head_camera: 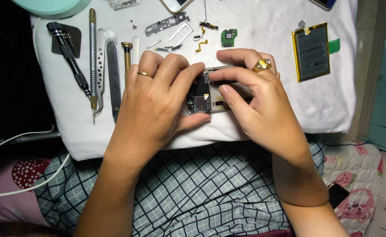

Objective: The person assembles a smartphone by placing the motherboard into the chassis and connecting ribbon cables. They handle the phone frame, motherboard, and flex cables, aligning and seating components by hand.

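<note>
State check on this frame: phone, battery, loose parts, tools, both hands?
phone: back off, circuit board exposed, held in both hands
battery: out of the phone, flat on the white cloth
small green board: loose on the cloth
screwdriver: lying unused
tweezers: lying unused
left hand: gripping the phone
right hand: gripping the phone

White cloth (263,26): tools (93,57), battery (311,52), small parts (179,33).
</note>
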